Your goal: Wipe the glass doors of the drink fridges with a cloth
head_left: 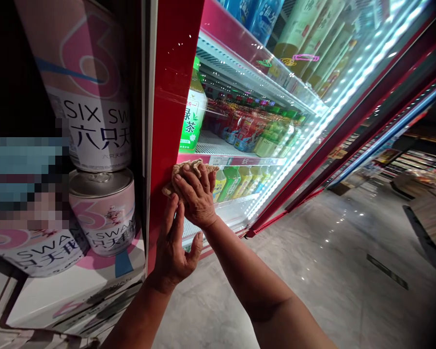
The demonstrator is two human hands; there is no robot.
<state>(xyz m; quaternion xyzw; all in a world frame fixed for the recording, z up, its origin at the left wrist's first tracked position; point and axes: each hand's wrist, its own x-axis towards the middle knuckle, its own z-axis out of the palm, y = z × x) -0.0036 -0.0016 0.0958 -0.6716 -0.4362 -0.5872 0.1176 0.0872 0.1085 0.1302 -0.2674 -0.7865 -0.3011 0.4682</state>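
My right hand (194, 194) presses a crumpled beige cloth (189, 169) against the red frame (170, 97) of a drinks fridge, at the glass door's left edge. The fingers curl over the cloth and hold it. My left hand (174, 247) lies flat and open on the same red frame just below, its fingertips touching the right hand's wrist side. Behind the glass stands a green tea bottle (192, 116) on a shelf, close above the cloth.
Rows of bottled drinks (261, 131) fill the lit fridge shelves to the right. Large pink and white "SIX SWAN" cans (105, 208) stack on a printed display to the left. Grey polished floor (312, 271) stretches right toward shop shelving (421, 169).
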